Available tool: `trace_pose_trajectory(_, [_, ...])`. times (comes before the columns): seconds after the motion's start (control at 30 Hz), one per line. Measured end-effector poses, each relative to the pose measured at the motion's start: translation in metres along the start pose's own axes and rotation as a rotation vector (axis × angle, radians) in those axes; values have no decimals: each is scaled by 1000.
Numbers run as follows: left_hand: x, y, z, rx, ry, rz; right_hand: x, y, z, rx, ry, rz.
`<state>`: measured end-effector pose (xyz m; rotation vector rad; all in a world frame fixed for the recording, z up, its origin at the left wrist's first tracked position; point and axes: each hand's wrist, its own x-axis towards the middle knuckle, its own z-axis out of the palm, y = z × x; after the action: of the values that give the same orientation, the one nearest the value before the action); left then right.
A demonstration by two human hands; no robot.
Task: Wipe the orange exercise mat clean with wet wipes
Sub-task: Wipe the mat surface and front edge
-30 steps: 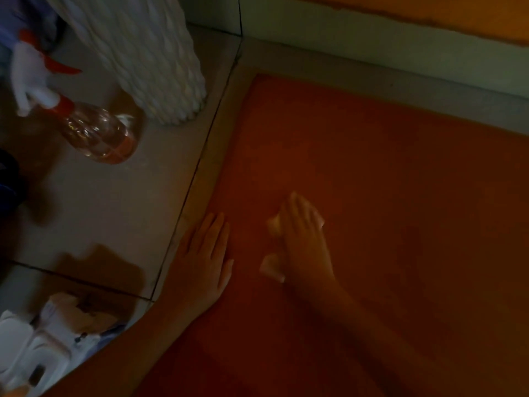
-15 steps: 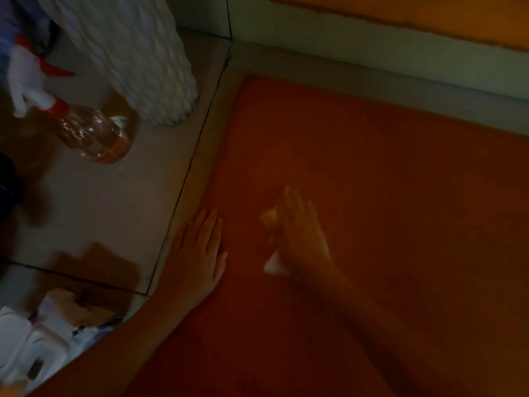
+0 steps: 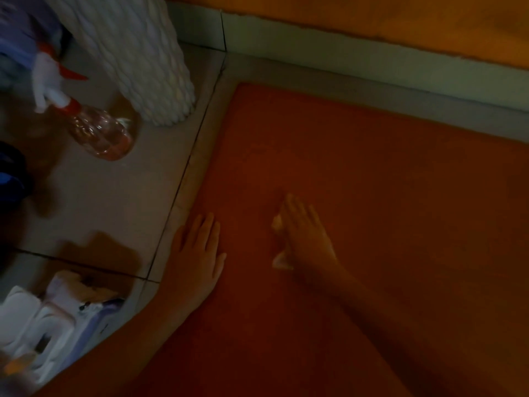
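Orange mat [image 3: 372,196], spray bottle [image 3: 100,133] nearby (pinkish liquid [image 3: 113,149])

One flat orange exercise mat [image 3: 386,181], right. One crumpled white wet wipe [image 3: 282,261]. Two bare hands: left hand [image 3: 197,253], right hand [image 3: 306,233]. One clear plastic spray bottle with red-and-white trigger [image 3: 100,133], far left. One white knobbly column [image 3: 137,53]. One white-and-lilac soft pack [image 3: 57,319], near left.
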<state>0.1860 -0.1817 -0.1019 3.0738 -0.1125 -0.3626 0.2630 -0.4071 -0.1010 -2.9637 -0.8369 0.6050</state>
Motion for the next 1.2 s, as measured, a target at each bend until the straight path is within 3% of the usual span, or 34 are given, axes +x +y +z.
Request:
trace_pose_trajectory(0.13, [-17, 0, 0, -26, -52, 8, -37, 31, 12, -144, 8, -121])
trace_pose_trajectory(0.23, [-24, 1, -2, -35, -62, 4, -36, 51, -5, -207, 33, 69])
trace_pose_trajectory(0.33, [-29, 3, -5, -53, -89, -13, -34, 24, -6, 8, 37, 325])
trace_pose_trajectory(0.47, [-35, 5, -7, -33, -113, -14, -60, -29, 12, 288, 23, 138])
trace_pose_trajectory(0.63, [-51, 11, -14, -24, -145, -8, -119, -19, 11, 47, -154, 75])
trace_pose_trajectory(0.73, [-59, 12, -14, -40, -131, -6, -148, -10, 11, 18, -231, 183])
trace_pose_trajectory(0.8, [-64, 14, -19, -57, -96, -10, -172, -11, 9, 34, -280, 150])
trace_pose_trajectory(0.93, [-73, 19, -19, -88, -82, 0, -209, -11, 10, -73, -132, -5])
trace_pose_trajectory(1.0, [-76, 21, -16, -87, -65, -7, -206, -3, 10, -39, -60, 54])
trace_pose_trajectory(1.1, [-78, 21, -10, -124, -75, -13, -178, -5, 11, -13, -265, 74])
trace_pose_trajectory(1.2, [-74, 19, -9, -177, -65, 58, -157, -34, 9, 180, -218, 4])
